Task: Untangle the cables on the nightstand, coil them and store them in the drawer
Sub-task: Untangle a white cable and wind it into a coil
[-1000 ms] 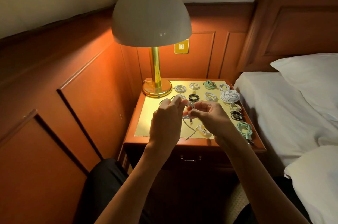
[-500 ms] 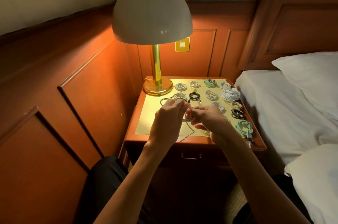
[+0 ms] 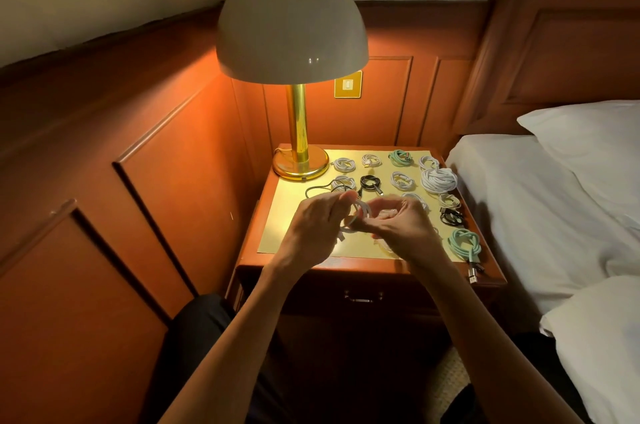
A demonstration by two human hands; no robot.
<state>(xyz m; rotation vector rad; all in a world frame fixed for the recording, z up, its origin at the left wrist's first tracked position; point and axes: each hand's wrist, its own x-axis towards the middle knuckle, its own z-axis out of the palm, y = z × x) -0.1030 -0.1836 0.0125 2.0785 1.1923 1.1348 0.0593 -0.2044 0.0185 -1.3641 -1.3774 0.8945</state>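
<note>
Both hands work over the middle of the wooden nightstand (image 3: 367, 267). My left hand (image 3: 313, 233) and my right hand (image 3: 403, 229) pinch a white cable (image 3: 360, 212) that curls in a small loop between them, just above the gold mat (image 3: 294, 215). Several coiled cables lie on the mat: white coils (image 3: 344, 165), a thick white bundle (image 3: 439, 180), a black coil (image 3: 370, 182), a green coil (image 3: 400, 157) at the back and a green coil (image 3: 465, 243) at the front right. The drawer (image 3: 362, 297) below is closed.
A brass lamp (image 3: 300, 165) with a dome shade stands at the nightstand's back left. Wood panelling runs along the left and back. A bed (image 3: 540, 215) with white sheets and pillows borders the right side. A thin dark cable (image 3: 317, 188) trails near the lamp base.
The loose tail of the white cable that hung toward the front edge has been drawn up into the loop between my hands. The hands stay close together over the mat.
</note>
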